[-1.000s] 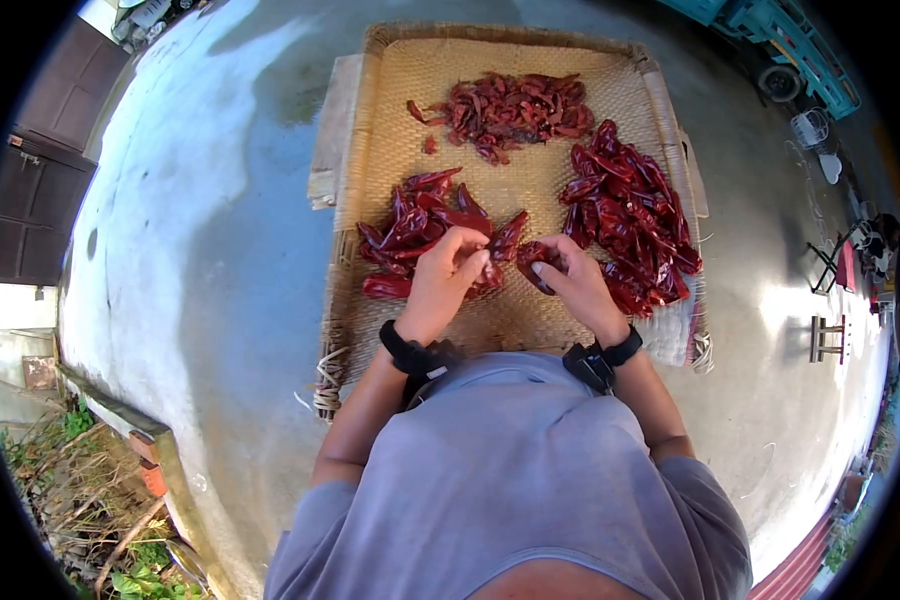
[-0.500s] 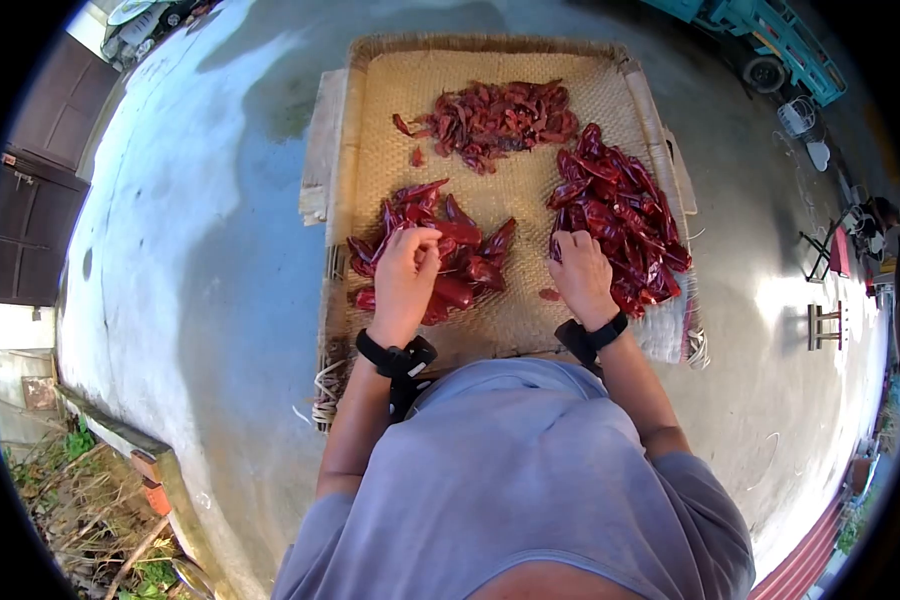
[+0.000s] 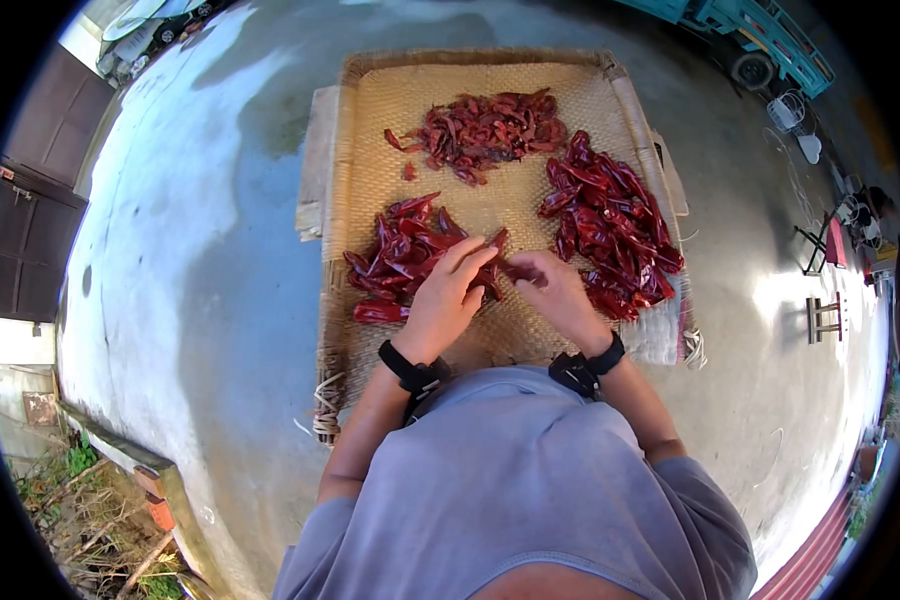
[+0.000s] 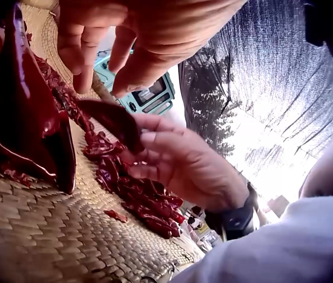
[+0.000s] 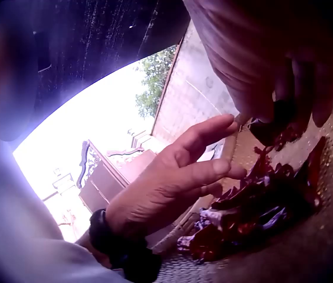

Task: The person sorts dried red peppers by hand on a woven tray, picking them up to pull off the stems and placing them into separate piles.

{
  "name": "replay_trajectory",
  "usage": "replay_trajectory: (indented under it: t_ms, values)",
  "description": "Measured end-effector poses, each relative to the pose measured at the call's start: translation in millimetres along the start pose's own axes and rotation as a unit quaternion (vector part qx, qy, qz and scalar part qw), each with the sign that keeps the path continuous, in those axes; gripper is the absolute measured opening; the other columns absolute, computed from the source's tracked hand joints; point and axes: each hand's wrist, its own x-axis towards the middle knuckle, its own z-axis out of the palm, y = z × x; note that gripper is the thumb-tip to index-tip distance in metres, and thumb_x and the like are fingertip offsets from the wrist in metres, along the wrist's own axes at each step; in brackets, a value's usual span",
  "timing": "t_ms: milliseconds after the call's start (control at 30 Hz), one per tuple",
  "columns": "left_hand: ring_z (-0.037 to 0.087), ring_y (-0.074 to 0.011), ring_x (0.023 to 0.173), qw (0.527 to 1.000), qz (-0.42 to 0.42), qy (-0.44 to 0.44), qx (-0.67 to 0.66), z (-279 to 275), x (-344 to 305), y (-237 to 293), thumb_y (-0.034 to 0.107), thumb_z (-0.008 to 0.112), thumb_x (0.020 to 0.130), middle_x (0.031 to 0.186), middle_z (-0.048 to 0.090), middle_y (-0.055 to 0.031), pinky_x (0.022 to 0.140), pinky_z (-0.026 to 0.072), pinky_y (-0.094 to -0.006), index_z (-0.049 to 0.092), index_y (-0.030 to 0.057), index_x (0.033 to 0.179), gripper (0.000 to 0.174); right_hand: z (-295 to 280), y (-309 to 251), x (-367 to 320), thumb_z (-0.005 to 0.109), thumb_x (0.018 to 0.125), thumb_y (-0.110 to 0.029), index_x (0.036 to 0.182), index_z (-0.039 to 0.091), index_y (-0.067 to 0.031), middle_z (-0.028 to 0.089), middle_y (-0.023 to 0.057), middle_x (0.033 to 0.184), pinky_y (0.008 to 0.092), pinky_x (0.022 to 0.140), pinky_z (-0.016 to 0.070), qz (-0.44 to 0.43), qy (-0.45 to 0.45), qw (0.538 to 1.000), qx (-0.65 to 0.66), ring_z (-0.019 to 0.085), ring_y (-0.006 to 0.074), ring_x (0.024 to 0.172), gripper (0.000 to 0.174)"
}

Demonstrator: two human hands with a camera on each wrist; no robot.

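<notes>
In the head view, my right hand (image 3: 560, 298) is just left of the right-hand heap of whole dried red peppers (image 3: 615, 220). It pinches a dark red pepper (image 4: 114, 121) between thumb and fingers, seen in the left wrist view. My left hand (image 3: 444, 305) has its fingers parted and loosely bent, close to that pepper's upper end; whether they touch it is unclear. It partly covers the left heap of peppers (image 3: 395, 245). In the right wrist view the left hand (image 5: 166, 183) shows nothing held, and the right hand (image 5: 261, 65) is above.
The peppers lie on a woven tray (image 3: 530, 330) with a raised rim. A pile of torn, flattened pepper pieces (image 3: 490, 130) is at its far end. A wooden board (image 3: 317, 160) juts out at the left. A small stool (image 3: 825, 320) stands on the floor to the right.
The right hand has gone from the right heap toward the middle and now holds a pepper. The left hand has moved right toward it, its fingers more parted. The view has shifted slightly.
</notes>
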Motion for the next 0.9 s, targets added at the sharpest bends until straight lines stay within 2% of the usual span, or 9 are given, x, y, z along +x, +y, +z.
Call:
replay_trajectory:
  t_ms: [67, 133, 167, 267, 400, 533, 633, 833, 900]
  values:
    - [0.062, -0.0319, 0.109, 0.998, -0.008, -0.044, 0.033, 1, -3, -6, -0.003, 0.062, 0.086, 0.115, 0.065, -0.012, 0.087, 0.0537, -0.0392, 0.062, 0.0067, 0.122, 0.038, 12, 0, 0, 0.064, 0.093, -0.008, 0.124, 0.061, -0.0035, 0.065, 0.0109, 0.112, 0.034, 0.082, 0.0546, -0.032, -0.059, 0.989, 0.129, 0.067, 0.0199, 0.097, 0.032]
    - [0.061, -0.0342, 0.107, 0.996, -0.043, -0.067, 0.049, -5, -5, -6, -0.003, 0.061, 0.084, 0.111, 0.064, -0.0124, 0.091, 0.0515, -0.041, 0.065, 0.006, 0.117, 0.034, 7, -9, -1, 0.064, 0.094, -0.012, 0.125, 0.061, -0.0046, 0.066, 0.0119, 0.113, 0.0336, 0.082, 0.0541, 0.004, -0.068, 0.996, 0.063, 0.067, 0.021, 0.096, 0.032]
    - [0.063, -0.0337, 0.101, 0.994, -0.027, -0.041, 0.099, -11, -6, -5, -0.002, 0.06, 0.084, 0.107, 0.065, -0.0114, 0.086, 0.0527, -0.0415, 0.066, 0.0063, 0.111, 0.029, 4, -12, 0, 0.063, 0.094, -0.014, 0.125, 0.061, -0.0051, 0.066, 0.0124, 0.114, 0.0335, 0.083, 0.0539, 0.021, -0.073, 0.997, 0.03, 0.067, 0.0215, 0.096, 0.032]
    - [0.065, -0.0334, 0.094, 0.975, -0.107, 0.048, 0.187, -29, -4, -2, 0.002, 0.061, 0.086, 0.107, 0.066, -0.0088, 0.078, 0.0542, -0.0425, 0.068, 0.0091, 0.109, 0.025, -10, 18, -2, 0.064, 0.089, -0.018, 0.124, 0.062, -0.0093, 0.062, 0.0135, 0.115, 0.0402, 0.089, 0.0515, 0.002, 0.052, 0.975, -0.215, 0.062, 0.0301, 0.103, 0.036]
    - [0.068, -0.0372, 0.091, 0.946, -0.182, 0.082, 0.256, -40, -4, -23, 0.011, 0.068, 0.088, 0.133, 0.052, -0.015, 0.075, 0.0569, -0.0466, 0.059, 0.0142, 0.128, 0.041, -14, 34, -3, 0.065, 0.083, -0.017, 0.121, 0.064, -0.0161, 0.059, 0.0123, 0.11, 0.0471, 0.086, 0.0498, 0.059, 0.101, 0.91, -0.398, 0.058, 0.0336, 0.101, 0.038]
    - [0.068, -0.0377, 0.089, 0.96, -0.163, 0.076, 0.217, -34, -3, -27, 0.012, 0.069, 0.088, 0.133, 0.051, -0.0151, 0.073, 0.0571, -0.0472, 0.06, 0.0134, 0.124, 0.037, -6, 54, 4, 0.065, 0.082, -0.016, 0.119, 0.066, -0.0134, 0.059, 0.0128, 0.109, 0.0478, 0.082, 0.05, 0.069, 0.11, 0.868, -0.479, 0.058, 0.0337, 0.097, 0.037]
    - [0.069, -0.0365, 0.085, 0.962, -0.192, 0.065, 0.183, -24, -6, -25, 0.012, 0.068, 0.088, 0.133, 0.05, -0.015, 0.072, 0.0573, -0.0463, 0.061, 0.0129, 0.122, 0.034, -8, 61, 9, 0.068, 0.084, -0.023, 0.127, 0.063, -0.0085, 0.059, 0.0148, 0.124, 0.0441, 0.094, 0.0496, 0.161, 0.063, 0.868, -0.466, 0.057, 0.0352, 0.111, 0.045]
    - [0.068, -0.0318, 0.081, 0.981, -0.145, 0.084, 0.103, -21, -8, -18, 0.007, 0.066, 0.09, 0.126, 0.055, -0.0117, 0.069, 0.0564, -0.042, 0.062, 0.0115, 0.117, 0.028, -24, 64, -15, 0.061, 0.088, -0.012, 0.12, 0.065, -0.0015, 0.06, 0.0179, 0.129, 0.0447, 0.098, 0.0483, 0.029, 0.056, 0.919, -0.39, 0.057, 0.0375, 0.112, 0.034]
    - [0.067, -0.031, 0.081, 0.988, -0.124, 0.061, 0.066, -21, -5, -10, 0.006, 0.064, 0.091, 0.116, 0.06, -0.0102, 0.069, 0.0554, -0.0406, 0.063, 0.0108, 0.116, 0.025, -26, 47, -22, 0.059, 0.09, -0.008, 0.124, 0.064, -0.0016, 0.059, 0.0196, 0.13, 0.0395, 0.099, 0.0486, 0.013, 0.025, 0.956, -0.291, 0.058, 0.0342, 0.117, 0.035]
